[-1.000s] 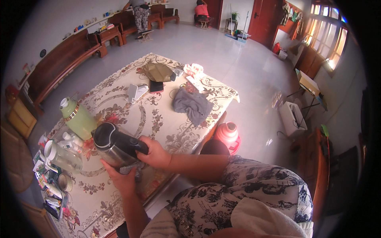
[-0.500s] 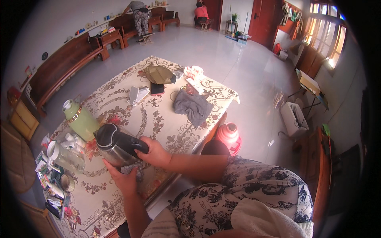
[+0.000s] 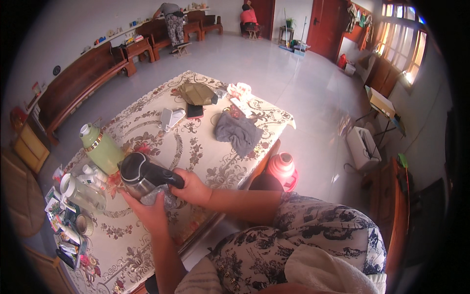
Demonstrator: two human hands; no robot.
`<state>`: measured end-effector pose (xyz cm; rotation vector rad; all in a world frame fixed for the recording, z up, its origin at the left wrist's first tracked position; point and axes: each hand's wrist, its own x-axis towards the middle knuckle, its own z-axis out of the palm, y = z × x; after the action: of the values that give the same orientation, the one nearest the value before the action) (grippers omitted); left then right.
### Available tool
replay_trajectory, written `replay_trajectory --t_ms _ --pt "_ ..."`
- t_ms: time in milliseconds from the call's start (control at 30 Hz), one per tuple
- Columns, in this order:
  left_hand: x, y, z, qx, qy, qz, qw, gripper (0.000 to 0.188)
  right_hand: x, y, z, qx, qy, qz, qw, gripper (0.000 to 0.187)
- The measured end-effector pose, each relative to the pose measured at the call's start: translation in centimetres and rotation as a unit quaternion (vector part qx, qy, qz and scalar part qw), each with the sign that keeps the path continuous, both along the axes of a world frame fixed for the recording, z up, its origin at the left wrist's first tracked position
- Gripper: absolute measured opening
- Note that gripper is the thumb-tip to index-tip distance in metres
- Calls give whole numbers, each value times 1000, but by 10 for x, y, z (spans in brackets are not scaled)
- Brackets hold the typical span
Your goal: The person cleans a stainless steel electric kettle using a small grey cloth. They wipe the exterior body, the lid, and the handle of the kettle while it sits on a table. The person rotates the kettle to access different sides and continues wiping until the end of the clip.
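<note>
Right hand (image 3: 195, 188): fingers (image 3: 177, 190) around handle (image 3: 171, 178) of kettle (image 3: 139, 169); left hand (image 3: 151, 210): grey cloth (image 3: 165, 195) held against kettle; green flask (image 3: 104, 153) stands on surface (image 3: 215, 166).

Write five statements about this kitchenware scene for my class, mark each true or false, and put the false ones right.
1. The right hand grips the black handle of a black-and-silver metal kettle. True.

2. The left hand holds a red plastic cup. False: it holds a crumpled silvery-grey cloth at the kettle's side.

3. A pale green, bottle-shaped flask with a white cap stands on the cream, flower-patterned tablecloth. True.

4. The crumpled dark grey cloth lies on the floor. False: it lies on the tablecloth.

5. The clear jar with a white lid is to the right of the kettle. False: it is to the left.
</note>
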<state>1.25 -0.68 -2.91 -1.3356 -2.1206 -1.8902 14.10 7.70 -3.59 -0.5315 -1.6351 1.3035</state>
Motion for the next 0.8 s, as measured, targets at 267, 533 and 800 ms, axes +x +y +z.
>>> replay_trajectory --t_ms 267,533,800 --pt "6 15 0 73 -33 -20 997 115 4 4 1 -16 -8 37 999 19" --pt "0 -10 -43 -49 25 -1 999 125 4 2 2 -9 -19 27 999 23" --pt "1 -10 -41 -59 36 -4 998 124 2 1 3 3 0 1 1000 21"
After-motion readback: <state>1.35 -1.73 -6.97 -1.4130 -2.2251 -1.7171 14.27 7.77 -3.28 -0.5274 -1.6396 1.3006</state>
